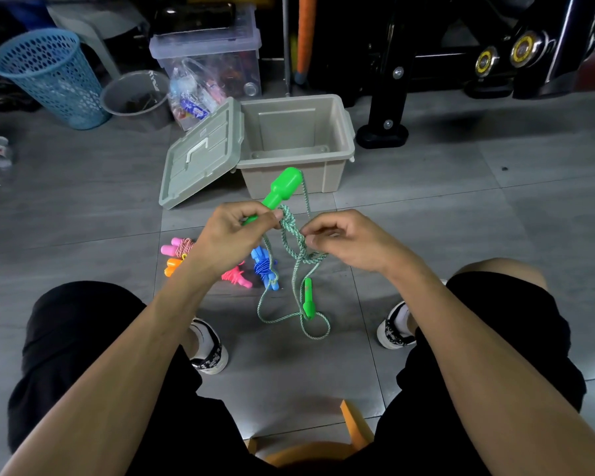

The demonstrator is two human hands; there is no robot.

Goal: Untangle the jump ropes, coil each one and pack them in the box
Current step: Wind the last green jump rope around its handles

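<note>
Our left hand grips a green handle; our right hand pinches the green rope before the open box.

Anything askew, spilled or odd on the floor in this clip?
Only the lid: it leans tilted against the left side of the open box instead of lying flat. The green rope, held by both hands, remains tangled, its second handle dangling. Nothing looks spilled or damaged.

Home storeroom: laundry basket, exercise machine
</note>
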